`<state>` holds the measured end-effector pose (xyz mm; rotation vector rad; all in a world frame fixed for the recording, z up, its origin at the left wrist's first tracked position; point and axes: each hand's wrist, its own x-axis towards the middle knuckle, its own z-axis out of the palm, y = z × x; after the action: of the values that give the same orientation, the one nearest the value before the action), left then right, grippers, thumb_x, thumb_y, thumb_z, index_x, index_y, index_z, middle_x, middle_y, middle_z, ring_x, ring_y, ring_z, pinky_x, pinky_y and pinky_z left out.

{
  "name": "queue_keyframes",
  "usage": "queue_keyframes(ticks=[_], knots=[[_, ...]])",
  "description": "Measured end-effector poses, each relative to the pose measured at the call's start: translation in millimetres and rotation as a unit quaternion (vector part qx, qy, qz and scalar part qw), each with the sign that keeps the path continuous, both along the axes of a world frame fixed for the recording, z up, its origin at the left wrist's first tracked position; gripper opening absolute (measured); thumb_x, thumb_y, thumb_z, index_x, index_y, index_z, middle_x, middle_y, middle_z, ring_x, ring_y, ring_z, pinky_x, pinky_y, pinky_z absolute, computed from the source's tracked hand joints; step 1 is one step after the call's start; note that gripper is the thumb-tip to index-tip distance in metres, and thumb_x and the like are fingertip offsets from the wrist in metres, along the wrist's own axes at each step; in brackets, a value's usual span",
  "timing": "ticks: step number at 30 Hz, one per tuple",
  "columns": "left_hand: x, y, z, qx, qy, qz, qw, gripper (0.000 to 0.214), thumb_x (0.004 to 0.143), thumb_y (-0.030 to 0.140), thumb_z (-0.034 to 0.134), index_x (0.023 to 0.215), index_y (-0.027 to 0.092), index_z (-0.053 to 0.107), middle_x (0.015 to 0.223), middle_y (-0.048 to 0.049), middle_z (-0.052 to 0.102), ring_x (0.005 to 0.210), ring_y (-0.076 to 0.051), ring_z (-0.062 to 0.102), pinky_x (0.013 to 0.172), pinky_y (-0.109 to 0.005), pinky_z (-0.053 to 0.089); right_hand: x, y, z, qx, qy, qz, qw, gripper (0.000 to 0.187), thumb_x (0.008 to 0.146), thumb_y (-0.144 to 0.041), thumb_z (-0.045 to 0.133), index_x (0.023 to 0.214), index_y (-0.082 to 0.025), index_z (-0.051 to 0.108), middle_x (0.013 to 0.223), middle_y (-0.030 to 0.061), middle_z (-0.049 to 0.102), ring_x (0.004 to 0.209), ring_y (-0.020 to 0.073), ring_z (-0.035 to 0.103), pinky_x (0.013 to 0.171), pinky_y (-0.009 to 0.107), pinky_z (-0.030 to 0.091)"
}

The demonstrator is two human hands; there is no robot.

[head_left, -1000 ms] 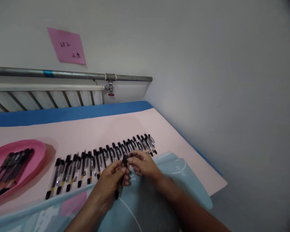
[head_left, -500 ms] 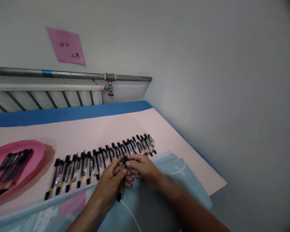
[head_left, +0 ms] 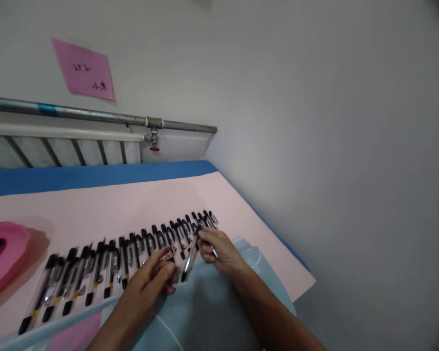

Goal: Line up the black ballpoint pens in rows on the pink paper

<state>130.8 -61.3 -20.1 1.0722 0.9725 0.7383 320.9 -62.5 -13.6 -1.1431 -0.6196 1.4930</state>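
My right hand [head_left: 219, 249] pinches the upper end of a black-capped clear pen [head_left: 189, 261], which slants down to the left over the light blue cloth [head_left: 219, 312]. Just left of it, my left hand [head_left: 151, 278] has its fingers stretched out and holds nothing; its fingertips lie near the pen's lower end. Behind both hands a long row of several like pens [head_left: 124, 256] lies side by side on the pink sheet [head_left: 131, 204].
A pink tray [head_left: 3, 253] with more pens sits at the far left edge. The blue table edge [head_left: 95, 175] runs along a radiator and a metal pipe [head_left: 95, 116]. A pink note [head_left: 83, 73] hangs on the wall. The table ends at the right by the grey wall.
My left hand let go of the pen and opened. My right hand now holds the pen alone, tilted toward the row. The view shifted right, so the tray slid toward the left edge.
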Motion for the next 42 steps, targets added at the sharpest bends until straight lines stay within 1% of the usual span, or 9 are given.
queue_keyframes(ticks=[2,4,8,11,16,22,26,33,42], knots=[[1,1,-2.3,-0.023,-0.011,0.023,0.999,0.065,0.067,0.051,0.061,0.119,0.013,0.048,0.083,-0.0091,0.065,0.07,-0.019,0.061,0.057,-0.03,0.048,28,5,5.0,-0.001,-0.052,-0.058,0.997,0.031,0.06,-0.034,0.069,0.067,-0.016,0.045,0.056,-0.0061,0.043,0.039,0.0007,0.026,0.033,0.014,0.014],[3,1,-5.0,-0.029,-0.015,0.028,0.999,0.067,0.067,0.051,0.061,0.119,0.013,0.047,0.08,-0.0086,0.064,0.066,-0.018,0.06,0.054,-0.029,0.048,58,13,14.6,-0.019,-0.171,-0.089,0.981,0.029,0.064,-0.038,0.064,0.066,-0.017,0.044,0.054,-0.0063,0.042,0.038,0.0012,0.025,0.033,0.015,0.015],[4,1,-8.4,-0.018,-0.013,0.019,1.0,0.066,0.068,0.051,0.06,0.119,0.012,0.046,0.076,-0.0073,0.063,0.061,-0.016,0.058,0.05,-0.027,0.046,109,33,37.2,-0.058,-0.259,-0.075,0.961,0.021,0.063,-0.025,0.065,0.06,-0.016,0.045,0.046,-0.0074,0.039,0.036,0.0017,0.025,0.033,0.015,0.013],[3,1,-9.8,-0.014,-0.004,0.015,1.0,0.066,0.068,0.052,0.059,0.118,0.012,0.047,0.073,-0.0062,0.063,0.057,-0.015,0.057,0.049,-0.027,0.045,124,50,39.9,-0.104,-0.324,-0.046,0.939,0.02,0.06,-0.014,0.065,0.052,-0.015,0.047,0.039,-0.0055,0.04,0.033,0.0033,0.028,0.033,0.017,0.014],[1,2,-11.4,-0.023,0.011,0.007,1.0,0.064,0.068,0.053,0.059,0.117,0.014,0.049,0.074,-0.0059,0.062,0.056,-0.015,0.056,0.05,-0.027,0.045,111,67,11.8,-0.135,-0.393,-0.031,0.909,0.022,0.062,-0.011,0.06,0.045,-0.016,0.046,0.032,-0.0053,0.038,0.03,0.0063,0.03,0.034,0.02,0.018],[1,0,-2.3,-0.025,0.019,-0.004,1.0,0.061,0.068,0.053,0.058,0.115,0.015,0.051,0.073,-0.0047,0.062,0.056,-0.014,0.055,0.051,-0.027,0.045,101,67,-13.4,-0.101,-0.453,-0.067,0.883,0.012,0.066,-0.015,0.053,0.054,-0.016,0.05,0.04,-0.0057,0.043,0.036,0.0064,0.036,0.039,0.02,0.027],[0,-1,0.9,-0.019,0.036,-0.004,0.999,0.059,0.069,0.054,0.057,0.113,0.015,0.054,0.071,-0.0039,0.063,0.054,-0.014,0.054,0.05,-0.027,0.044,105,60,-16.8,-0.08,-0.52,-0.094,0.845,0.011,0.068,-0.021,0.052,0.064,-0.015,0.059,0.046,-0.0033,0.05,0.043,0.0087,0.043,0.045,0.02,0.032],[-6,5,-12.3,-0.012,0.038,-0.054,0.998,0.058,0.071,0.052,0.055,0.116,0.016,0.051,0.077,-0.0048,0.063,0.058,-0.014,0.056,0.052,-0.027,0.046,104,47,-20.3,-0.042,-0.629,-0.12,0.767,0.014,0.069,-0.025,0.054,0.071,-0.017,0.065,0.07,0.0027,0.065,0.067,0.0137,0.055,0.063,0.023,0.038],[-8,4,-12.0,-0.003,0.044,-0.075,0.996,0.056,0.071,0.053,0.054,0.114,0.016,0.052,0.074,-0.0035,0.061,0.06,-0.015,0.056,0.051,-0.026,0.045,97,33,-18.5,-0.04,-0.677,-0.077,0.731,0.018,0.07,-0.019,0.049,0.068,-0.018,0.067,0.066,0.0021,0.065,0.063,0.0131,0.055,0.058,0.021,0.036]])
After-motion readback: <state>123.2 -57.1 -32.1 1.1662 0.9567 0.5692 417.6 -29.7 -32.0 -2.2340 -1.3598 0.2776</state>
